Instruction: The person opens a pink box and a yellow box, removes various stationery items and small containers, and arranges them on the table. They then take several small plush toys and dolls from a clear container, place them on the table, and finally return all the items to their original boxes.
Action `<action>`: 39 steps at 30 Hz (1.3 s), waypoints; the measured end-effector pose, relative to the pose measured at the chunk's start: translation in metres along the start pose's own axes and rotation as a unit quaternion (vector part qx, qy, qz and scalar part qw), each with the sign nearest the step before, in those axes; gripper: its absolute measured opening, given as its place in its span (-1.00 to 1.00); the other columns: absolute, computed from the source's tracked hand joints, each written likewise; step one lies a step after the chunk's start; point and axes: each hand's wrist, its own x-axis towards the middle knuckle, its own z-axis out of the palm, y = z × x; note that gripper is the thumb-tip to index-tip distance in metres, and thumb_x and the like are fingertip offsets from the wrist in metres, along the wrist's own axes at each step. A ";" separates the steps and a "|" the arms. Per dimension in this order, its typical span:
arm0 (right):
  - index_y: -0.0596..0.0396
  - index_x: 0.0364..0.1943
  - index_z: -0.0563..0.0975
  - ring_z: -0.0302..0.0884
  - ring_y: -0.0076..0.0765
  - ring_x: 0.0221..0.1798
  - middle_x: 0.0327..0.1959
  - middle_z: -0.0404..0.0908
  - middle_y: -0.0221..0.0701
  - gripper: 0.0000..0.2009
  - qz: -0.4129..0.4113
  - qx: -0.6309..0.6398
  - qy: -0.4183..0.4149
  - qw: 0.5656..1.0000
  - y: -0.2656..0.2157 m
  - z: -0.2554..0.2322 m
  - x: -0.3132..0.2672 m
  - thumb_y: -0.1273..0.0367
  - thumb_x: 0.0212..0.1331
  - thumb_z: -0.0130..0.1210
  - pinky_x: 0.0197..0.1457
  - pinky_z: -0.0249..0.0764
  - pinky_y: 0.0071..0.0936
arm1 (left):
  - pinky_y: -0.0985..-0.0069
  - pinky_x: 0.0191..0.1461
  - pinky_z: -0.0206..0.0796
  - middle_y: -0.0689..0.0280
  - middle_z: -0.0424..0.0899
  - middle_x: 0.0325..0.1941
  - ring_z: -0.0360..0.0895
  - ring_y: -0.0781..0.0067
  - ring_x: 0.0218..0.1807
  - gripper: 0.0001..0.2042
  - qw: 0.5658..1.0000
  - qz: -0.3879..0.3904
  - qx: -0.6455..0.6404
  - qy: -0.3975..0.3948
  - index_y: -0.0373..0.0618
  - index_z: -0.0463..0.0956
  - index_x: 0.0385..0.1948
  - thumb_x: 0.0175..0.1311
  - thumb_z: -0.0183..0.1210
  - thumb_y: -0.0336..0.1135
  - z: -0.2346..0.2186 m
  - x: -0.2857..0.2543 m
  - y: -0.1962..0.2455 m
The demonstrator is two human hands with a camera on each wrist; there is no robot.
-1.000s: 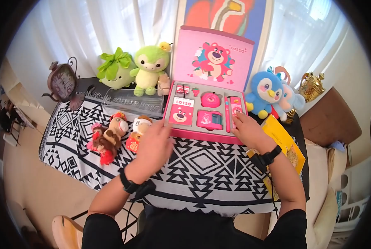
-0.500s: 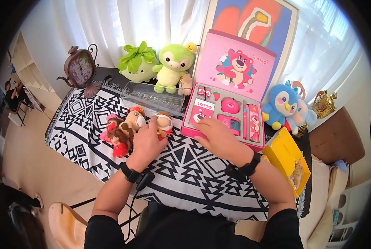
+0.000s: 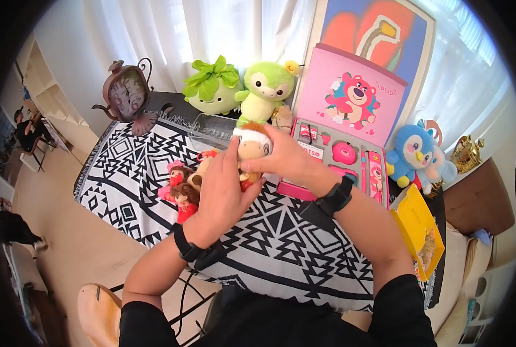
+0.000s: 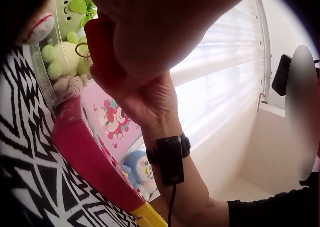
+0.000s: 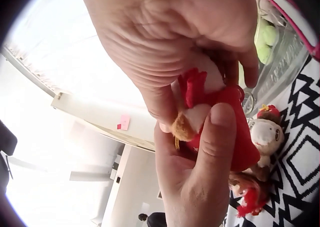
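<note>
Both hands hold a small plush toy (image 3: 251, 144) with a brown top, a white headband and a tan face. My left hand (image 3: 218, 191) grips it from the left and below. In the right wrist view, the left thumb lies along the toy's red body (image 5: 237, 137). My right hand (image 3: 292, 161) curls over its head and right side, with fingers round it. A brown-tipped paw (image 5: 185, 126) and a red bow (image 5: 192, 86) show between the hands. Beside the left hand, a horse plush (image 5: 267, 137) and red-dressed dolls (image 3: 183, 196) lie on the patterned cloth (image 3: 125, 185).
An open pink gift box (image 3: 295, 191) stands right of the hands, its lid raised. Behind are a clear plastic tray (image 3: 212, 136) and green plush toys (image 3: 266, 89). A metal clock (image 3: 125, 95) stands left; a blue penguin plush (image 3: 411, 147) and yellow box (image 3: 414, 214) sit right.
The left hand has picked the plush toy up from the cloth. The right hand has left the pink box and come over to hold the toy too. The head view has swung left.
</note>
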 end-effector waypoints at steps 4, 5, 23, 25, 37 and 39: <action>0.21 0.33 0.38 0.59 -0.32 0.18 0.15 0.62 -0.22 -0.23 -0.078 -0.205 0.103 0.970 -0.011 -0.010 0.030 0.32 -0.01 0.50 0.27 0.50 -0.38 | 0.19 0.30 0.36 -0.14 0.51 0.23 0.52 -0.09 0.22 -0.08 0.997 -0.029 -0.020 -0.073 -0.42 0.06 0.47 0.18 0.44 -0.16 -0.021 0.030 -0.035; 0.19 0.32 0.40 0.61 -0.24 0.20 0.16 0.63 -0.17 -0.24 -0.111 -0.320 0.149 0.929 -0.015 -0.016 0.036 0.32 -0.02 0.49 0.30 0.48 -0.35 | 0.21 0.32 0.37 -0.10 0.51 0.27 0.53 -0.04 0.24 -0.15 0.992 -0.054 0.010 -0.109 -0.38 0.16 0.44 0.22 0.41 -0.11 -0.033 0.037 -0.046; 0.23 0.17 0.45 0.57 0.09 0.16 0.05 0.62 -0.01 -0.32 -0.061 -0.423 0.108 0.897 0.073 -0.052 0.070 0.32 -0.09 0.50 0.25 0.47 -0.18 | 0.27 0.16 0.49 -0.03 0.71 0.02 0.68 -0.03 0.07 -0.26 0.852 -0.232 0.004 -0.469 -0.08 0.41 0.29 -0.04 0.45 -0.17 -0.029 0.045 -0.097; 0.23 0.13 0.46 0.57 0.13 0.14 0.02 0.62 0.01 -0.33 -0.036 -0.422 0.093 0.901 0.075 -0.057 0.068 0.30 -0.10 0.51 0.22 0.47 -0.15 | 0.26 0.17 0.50 -0.01 0.73 -0.03 0.68 -0.08 0.04 -0.35 0.849 -0.200 0.030 -0.488 0.02 0.47 0.22 -0.05 0.41 -0.23 -0.029 0.047 -0.093; 0.17 0.13 0.46 0.57 0.15 0.13 0.03 0.63 -0.05 -0.34 -0.056 -0.413 0.095 0.904 0.089 -0.070 0.070 0.32 -0.13 0.50 0.21 0.47 -0.11 | 0.52 0.09 0.53 0.23 0.59 0.14 0.61 0.48 0.07 -0.31 0.883 -0.243 -0.357 -0.184 -0.19 0.21 0.41 0.25 0.36 -0.42 -0.045 0.098 -0.102; 0.17 0.13 0.46 0.56 0.15 0.14 0.02 0.63 -0.04 -0.34 -0.060 -0.409 0.094 0.906 0.088 -0.070 0.070 0.33 -0.13 0.50 0.22 0.47 -0.11 | 0.51 0.05 0.55 0.18 0.59 0.14 0.62 0.45 0.08 -0.34 0.916 -0.198 -0.321 -0.135 -0.23 0.23 0.35 0.23 0.38 -0.43 -0.030 0.109 -0.113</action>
